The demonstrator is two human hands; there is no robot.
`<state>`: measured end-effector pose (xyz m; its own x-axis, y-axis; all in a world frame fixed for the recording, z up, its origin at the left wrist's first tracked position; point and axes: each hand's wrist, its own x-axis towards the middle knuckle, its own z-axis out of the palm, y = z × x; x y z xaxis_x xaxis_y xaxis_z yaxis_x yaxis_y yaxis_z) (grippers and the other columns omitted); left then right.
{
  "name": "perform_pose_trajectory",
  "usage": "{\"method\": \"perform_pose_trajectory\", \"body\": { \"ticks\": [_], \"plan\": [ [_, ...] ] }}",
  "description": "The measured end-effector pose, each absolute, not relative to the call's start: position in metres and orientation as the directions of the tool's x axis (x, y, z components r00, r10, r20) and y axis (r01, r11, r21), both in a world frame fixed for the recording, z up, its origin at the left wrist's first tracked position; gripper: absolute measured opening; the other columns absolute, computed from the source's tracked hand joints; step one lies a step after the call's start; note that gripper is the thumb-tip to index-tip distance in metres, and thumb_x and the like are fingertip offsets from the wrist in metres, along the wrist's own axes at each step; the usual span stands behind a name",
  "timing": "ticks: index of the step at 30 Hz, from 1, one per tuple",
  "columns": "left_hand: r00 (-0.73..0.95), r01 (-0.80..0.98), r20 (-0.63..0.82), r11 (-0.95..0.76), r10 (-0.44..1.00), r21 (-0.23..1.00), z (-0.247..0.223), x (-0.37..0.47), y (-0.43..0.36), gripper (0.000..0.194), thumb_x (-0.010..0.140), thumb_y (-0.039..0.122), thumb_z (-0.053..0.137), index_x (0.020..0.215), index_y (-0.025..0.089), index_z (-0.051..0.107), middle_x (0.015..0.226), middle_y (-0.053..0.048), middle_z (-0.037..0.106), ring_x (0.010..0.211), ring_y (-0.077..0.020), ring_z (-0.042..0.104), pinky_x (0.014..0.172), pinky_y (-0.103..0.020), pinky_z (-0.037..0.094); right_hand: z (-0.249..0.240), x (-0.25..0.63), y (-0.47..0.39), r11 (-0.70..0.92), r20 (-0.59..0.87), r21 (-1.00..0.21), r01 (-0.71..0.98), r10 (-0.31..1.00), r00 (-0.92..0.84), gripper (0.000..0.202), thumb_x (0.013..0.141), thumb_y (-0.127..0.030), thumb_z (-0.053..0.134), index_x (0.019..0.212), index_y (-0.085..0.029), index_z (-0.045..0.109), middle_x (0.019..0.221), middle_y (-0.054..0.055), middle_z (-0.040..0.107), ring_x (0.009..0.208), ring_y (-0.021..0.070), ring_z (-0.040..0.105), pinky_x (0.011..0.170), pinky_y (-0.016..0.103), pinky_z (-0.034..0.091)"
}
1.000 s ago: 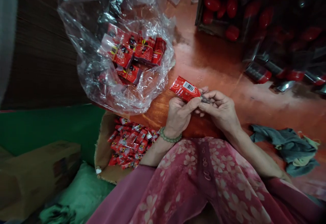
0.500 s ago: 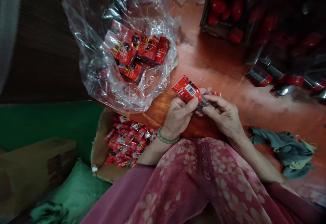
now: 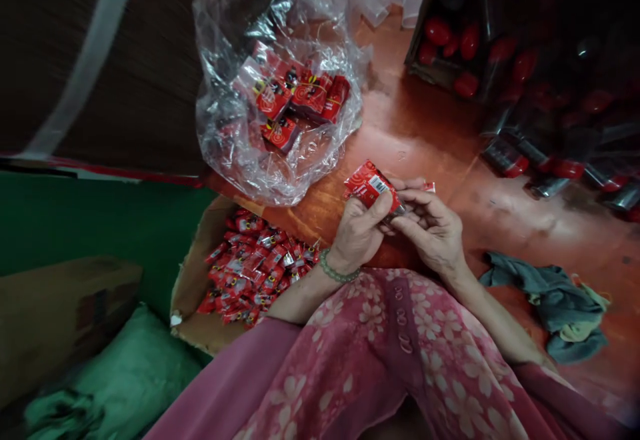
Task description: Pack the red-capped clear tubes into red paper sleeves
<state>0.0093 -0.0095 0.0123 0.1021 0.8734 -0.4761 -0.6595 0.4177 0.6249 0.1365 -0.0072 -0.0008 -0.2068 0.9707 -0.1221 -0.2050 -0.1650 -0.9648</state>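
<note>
Light is dim and uneven. At the grip, the left hand (image 3: 356, 239) and right hand (image 3: 434, 227) are softly lit, while the print on the red packet (image 3: 369, 187) blurs. A pale sheen spreads beyond and right of the grip over the orange surface (image 3: 395, 130); white glints streak the plastic bag (image 3: 290, 185) ahead-left. Far right, bottles (image 3: 504, 157) smear into near-black shadow; behind the grip, wide-angle distortion stretches the pink sleeve (image 3: 235, 367).

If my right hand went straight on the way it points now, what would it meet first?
Most likely the red packet: your right hand points leftward at its lower end and seems to touch it. Just beyond comes your left hand, though depth is hard to judge.
</note>
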Motion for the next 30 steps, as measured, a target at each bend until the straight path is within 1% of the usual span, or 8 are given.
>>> {"method": "perform_pose_trajectory", "body": {
  "ticks": [2, 5, 12, 15, 17, 20, 25, 30],
  "plan": [
    [0.118, -0.66, -0.467, 0.42, 0.877, 0.622, 0.012, 0.013, -0.013, 0.046, 0.073, 0.057, 0.085, 0.096, 0.018, 0.075, 0.108, -0.009, 0.08, 0.08, -0.0153, 0.07, 0.059, -0.022, 0.047, 0.0, 0.136, -0.01, -0.154, -0.118, -0.965, -0.214, 0.978, -0.17, 0.027, 0.082, -0.034, 0.086, 0.102, -0.025, 0.07, 0.081, -0.004, 0.076, 0.06, 0.0119, 0.073, 0.061, 0.026, 0.065],
    [0.158, -0.663, -0.443, 0.427, 0.882, 0.615, 0.013, 0.017, -0.02, 0.041, 0.075, 0.054, 0.085, 0.091, 0.017, 0.077, 0.101, -0.007, 0.079, 0.062, -0.0065, 0.054, 0.053, -0.019, 0.037, 0.001, 0.137, -0.016, -0.149, -0.135, -0.971, -0.189, 0.987, -0.088, 0.029, 0.076, -0.039, 0.09, 0.091, -0.025, 0.07, 0.082, -0.002, 0.078, 0.054, 0.0127, 0.071, 0.053, 0.027, 0.064],
    [0.15, -0.638, -0.457, 0.438, 0.877, 0.633, 0.015, 0.021, -0.032, 0.042, 0.073, 0.055, 0.086, 0.086, 0.017, 0.077, 0.077, -0.002, 0.071, 0.061, -0.0072, 0.049, 0.055, -0.02, 0.038, -0.005, 0.138, -0.027, -0.101, -0.104, -0.988, -0.119, 0.994, 0.023, 0.035, 0.071, -0.05, 0.092, 0.079, -0.026, 0.069, 0.093, 0.002, 0.082, 0.045, 0.0123, 0.065, 0.043, 0.028, 0.059],
    [0.15, -0.64, -0.441, 0.426, 0.885, 0.639, 0.012, 0.015, -0.038, 0.04, 0.075, 0.054, 0.085, 0.088, 0.017, 0.077, 0.082, -0.003, 0.074, 0.069, -0.011, 0.061, 0.063, -0.023, 0.047, -0.015, 0.139, -0.032, -0.084, -0.081, -0.993, -0.084, 0.996, -0.04, 0.028, 0.076, -0.045, 0.089, 0.083, -0.026, 0.07, 0.092, 0.0, 0.082, 0.051, 0.0132, 0.069, 0.05, 0.028, 0.061],
    [0.129, -0.639, -0.419, 0.398, 0.899, 0.658, 0.01, 0.01, -0.044, 0.038, 0.077, 0.053, 0.084, 0.089, 0.018, 0.078, 0.093, -0.006, 0.078, 0.086, -0.0173, 0.071, 0.079, -0.029, 0.055, -0.021, 0.14, -0.035, -0.017, -0.014, -1.0, -0.024, 0.994, -0.105, 0.023, 0.079, -0.041, 0.087, 0.087, -0.026, 0.072, 0.086, 0.0, 0.08, 0.06, 0.0147, 0.072, 0.058, 0.029, 0.063],
    [0.108, -0.646, -0.401, 0.371, 0.91, 0.667, 0.009, 0.004, -0.053, 0.034, 0.08, 0.051, 0.082, 0.09, 0.019, 0.077, 0.102, -0.008, 0.08, 0.108, -0.0241, 0.073, 0.099, -0.037, 0.055, -0.028, 0.138, -0.037, 0.129, 0.119, -0.99, 0.055, 0.981, -0.151, 0.018, 0.081, -0.036, 0.086, 0.086, -0.025, 0.072, 0.083, 0.001, 0.08, 0.064, 0.0149, 0.073, 0.06, 0.027, 0.061],
    [0.129, -0.63, -0.434, 0.411, 0.892, 0.659, 0.013, -0.003, -0.057, 0.038, 0.077, 0.054, 0.084, 0.087, 0.018, 0.076, 0.108, -0.01, 0.08, 0.118, -0.0286, 0.072, 0.105, -0.042, 0.055, -0.024, 0.131, -0.038, 0.176, 0.156, -0.981, 0.084, 0.966, -0.207, 0.024, 0.082, -0.042, 0.084, 0.083, -0.024, 0.07, 0.087, 0.003, 0.081, 0.063, 0.015, 0.072, 0.058, 0.026, 0.06],
    [0.008, -0.438, -0.443, 0.402, 0.896, 0.804, 0.026, -0.042, -0.082, 0.025, 0.086, 0.045, 0.078, 0.097, 0.023, 0.078, 0.119, -0.008, 0.079, 0.119, -0.0297, 0.072, 0.108, -0.048, 0.055, -0.004, 0.142, -0.035, 0.366, 0.257, -0.925, 0.103, 0.801, -0.541, 0.024, 0.093, -0.038, 0.075, 0.111, -0.024, 0.07, 0.089, 0.003, 0.08, 0.066, 0.0139, 0.073, 0.061, 0.025, 0.059]
  ]
}}
